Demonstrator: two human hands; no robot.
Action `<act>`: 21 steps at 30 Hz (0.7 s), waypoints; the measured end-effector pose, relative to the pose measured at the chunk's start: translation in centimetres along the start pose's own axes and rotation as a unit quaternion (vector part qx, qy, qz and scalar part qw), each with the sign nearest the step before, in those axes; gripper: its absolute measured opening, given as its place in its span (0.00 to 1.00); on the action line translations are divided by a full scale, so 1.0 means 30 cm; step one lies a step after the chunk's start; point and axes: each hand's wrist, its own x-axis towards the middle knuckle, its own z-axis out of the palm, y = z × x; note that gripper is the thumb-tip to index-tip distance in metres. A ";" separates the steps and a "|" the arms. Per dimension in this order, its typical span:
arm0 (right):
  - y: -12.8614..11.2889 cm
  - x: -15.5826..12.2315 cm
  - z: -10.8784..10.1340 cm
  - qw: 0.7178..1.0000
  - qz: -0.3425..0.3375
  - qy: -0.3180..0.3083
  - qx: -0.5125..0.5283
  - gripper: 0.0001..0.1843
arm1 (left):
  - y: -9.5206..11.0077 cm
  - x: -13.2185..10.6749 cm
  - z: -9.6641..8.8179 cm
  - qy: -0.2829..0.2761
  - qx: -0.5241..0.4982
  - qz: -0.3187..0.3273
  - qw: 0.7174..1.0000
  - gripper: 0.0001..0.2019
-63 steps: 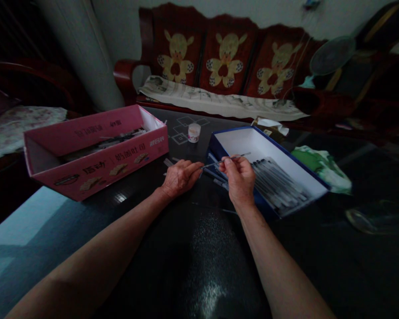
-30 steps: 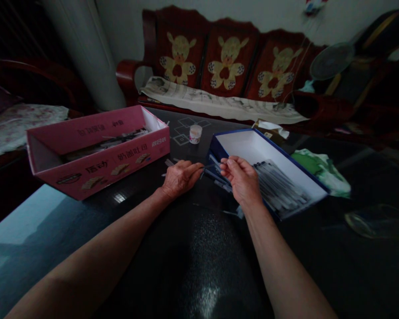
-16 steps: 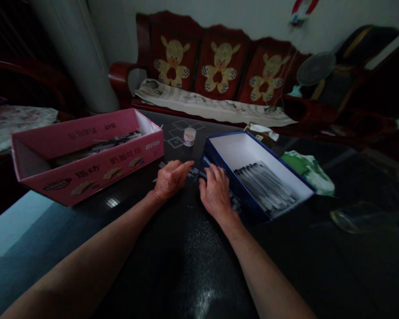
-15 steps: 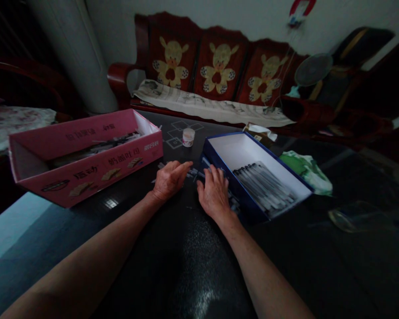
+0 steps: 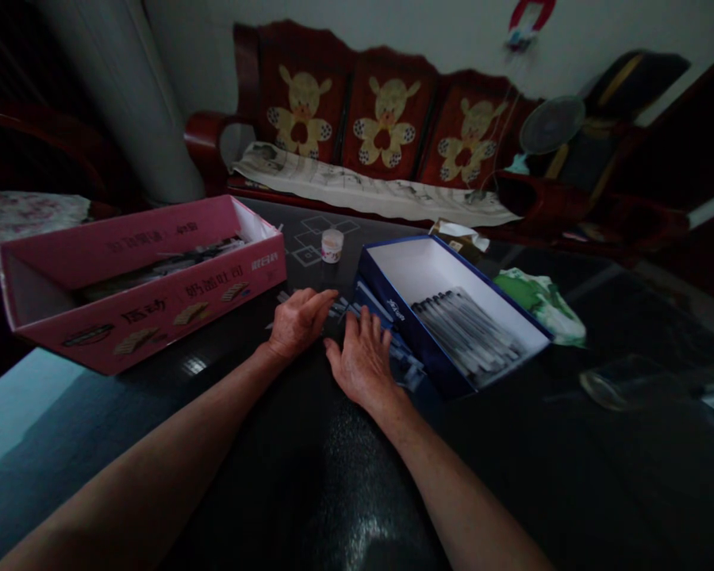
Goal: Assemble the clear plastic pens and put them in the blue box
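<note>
My left hand (image 5: 298, 322) is closed low over the dark table, its fingers curled together; what they hold, if anything, is hidden. Thin, greyish pen-like pieces (image 5: 346, 308) lie loose between the two hands, and a few ends poke out left of my left hand. My right hand (image 5: 364, 354) rests palm down with fingers stretched out, close to these pieces and beside the blue box (image 5: 437, 353). Inside that white-lined box, several clear pens with dark tips (image 5: 467, 329) lie side by side. More small pieces (image 5: 408, 365) lie along its near wall.
A pink carton (image 5: 196, 305) with thin pieces inside stands at left. A small round white tub (image 5: 332, 246) sits behind my hands. Right of the blue box lie a green-and-white plastic bag (image 5: 539, 305) and a clear container (image 5: 624, 385). A wooden sofa (image 5: 214, 135) stands beyond the table (image 5: 297, 476).
My right hand has shifted left, away from the blue box and nearer my left hand, uncovering pieces along the box wall. My left hand stays nearly in place. The view has moved slightly.
</note>
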 end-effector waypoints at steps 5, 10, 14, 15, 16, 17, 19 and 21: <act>-0.005 -0.001 0.005 1.000 -0.002 -0.003 0.006 0.31 | -0.001 0.002 0.002 -0.007 0.003 -0.004 1.000 0.13; 0.039 0.030 -0.105 0.995 -0.076 0.018 0.055 0.17 | 0.000 0.001 -0.004 -0.015 0.011 -0.003 1.000 0.12; 0.178 0.043 -0.230 0.997 -0.059 0.004 0.053 0.10 | 0.004 -0.003 -0.005 -0.021 0.012 0.000 1.000 0.12; 0.213 0.036 -0.251 0.997 -0.064 -0.006 0.050 0.10 | 0.004 -0.003 -0.005 -0.022 0.010 0.000 1.000 0.12; 0.243 0.024 -0.267 0.997 -0.070 -0.019 0.041 0.09 | 0.003 -0.004 -0.004 -0.023 0.008 0.000 1.000 0.13; 0.268 0.009 -0.276 0.996 -0.075 -0.033 0.025 0.09 | 0.002 -0.004 -0.003 -0.023 0.006 0.000 1.000 0.13; 0.295 -0.027 -0.279 0.995 -0.078 -0.060 -0.012 0.09 | -0.002 -0.005 -0.002 -0.024 0.002 0.002 1.000 0.13; 0.297 -0.062 -0.269 0.993 -0.071 -0.084 -0.048 0.09 | -0.006 -0.006 0.000 -0.024 0.000 0.005 1.000 0.13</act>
